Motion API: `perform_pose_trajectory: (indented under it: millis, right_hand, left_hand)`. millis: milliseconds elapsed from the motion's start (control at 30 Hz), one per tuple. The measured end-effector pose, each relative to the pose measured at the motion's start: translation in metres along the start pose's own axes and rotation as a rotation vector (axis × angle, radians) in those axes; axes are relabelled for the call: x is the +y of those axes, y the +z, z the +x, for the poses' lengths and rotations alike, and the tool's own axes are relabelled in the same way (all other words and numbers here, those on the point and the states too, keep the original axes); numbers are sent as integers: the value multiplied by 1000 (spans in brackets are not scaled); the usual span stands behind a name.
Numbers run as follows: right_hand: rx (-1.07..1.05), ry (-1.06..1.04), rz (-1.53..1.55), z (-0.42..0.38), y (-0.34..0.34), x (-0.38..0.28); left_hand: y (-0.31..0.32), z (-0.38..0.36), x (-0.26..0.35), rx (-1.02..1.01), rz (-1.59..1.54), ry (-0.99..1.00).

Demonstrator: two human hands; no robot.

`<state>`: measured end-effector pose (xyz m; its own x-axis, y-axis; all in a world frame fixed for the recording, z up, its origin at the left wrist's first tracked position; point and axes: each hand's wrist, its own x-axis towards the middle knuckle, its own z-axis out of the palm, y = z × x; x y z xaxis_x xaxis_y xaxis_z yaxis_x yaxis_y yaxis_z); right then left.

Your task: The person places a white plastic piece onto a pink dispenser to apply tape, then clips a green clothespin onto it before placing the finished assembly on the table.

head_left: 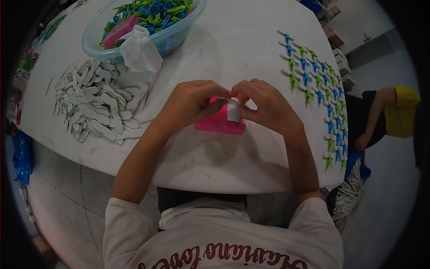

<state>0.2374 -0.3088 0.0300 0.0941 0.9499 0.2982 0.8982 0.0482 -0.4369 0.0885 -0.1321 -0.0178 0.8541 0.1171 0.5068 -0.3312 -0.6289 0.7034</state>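
Note:
Both hands meet over a bright pink block [219,127] near the table's front middle. My left hand [193,102] pinches one end of a thin whitish strip [227,100] above the block. On the other side, my right hand [268,104] has its fingers closed on the strip's other end. A pale grey-white piece [233,113] rests against the block's face between the hands. The fingertips partly hide the strip and the block's upper part.
A pile of flat whitish pieces [96,101] lies left. Behind it stands a blue basin [96,50] of green and blue clips, a white cloth [141,51] over its rim. Rows of clips [306,78] lie right. A person in a yellow sleeve [401,112] is beyond the right edge.

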Motion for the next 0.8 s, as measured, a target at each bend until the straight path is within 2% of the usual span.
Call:
perform_pose_trajectory:
  millis: [200,533,800]
  right_hand:
    - [-33,-34,-28,-1,-5,0]
    - [-110,23,-52,-6,-6,6]
    - [-111,52,-31,-8,-5,6]
  left_hand:
    - [1,1,4,-27,30,-41]
    - [6,3,2,-57,70,-12]
    - [2,4,6,-101,-40,-71]
